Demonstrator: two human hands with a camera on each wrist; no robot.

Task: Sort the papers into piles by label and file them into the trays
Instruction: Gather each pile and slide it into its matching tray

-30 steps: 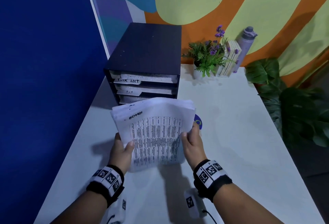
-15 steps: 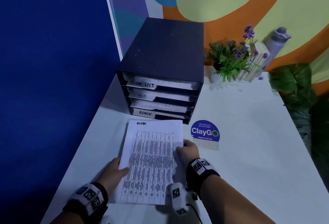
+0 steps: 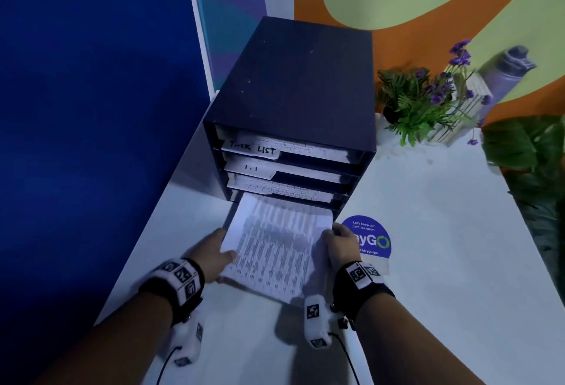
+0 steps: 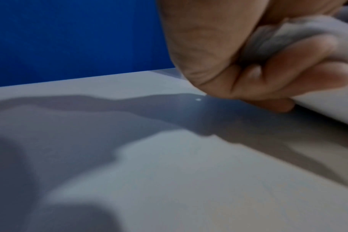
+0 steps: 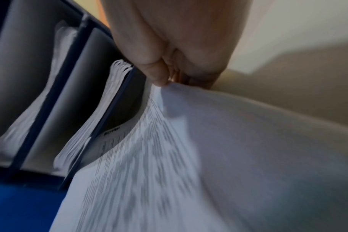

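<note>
White printed sheets make up the stack of papers (image 3: 275,250), covered in rows of small dark text; its long axis runs from the person toward the dark navy four-slot tray cabinet (image 3: 293,103), and its far short edge sits in the mouth of the bottom slot while the near end hangs just above the white tabletop (image 3: 428,262). The three upper slots each hold a pile of paper, the top one tagged with a handwritten "LIST" label and the second with "1.1". The left hand (image 3: 214,254) grips the stack's left edge, thumb on top and fingers (image 4: 300,69) curled underneath. The right hand (image 3: 341,247) pinches the right edge, thumb (image 5: 155,73) pressed on the top sheet near the far corner. Just right of the stack a round blue sticker (image 3: 371,239) lies on the table. Farther back stand a potted plant with purple flowers (image 3: 425,103) and a lilac water bottle (image 3: 504,78).
</note>
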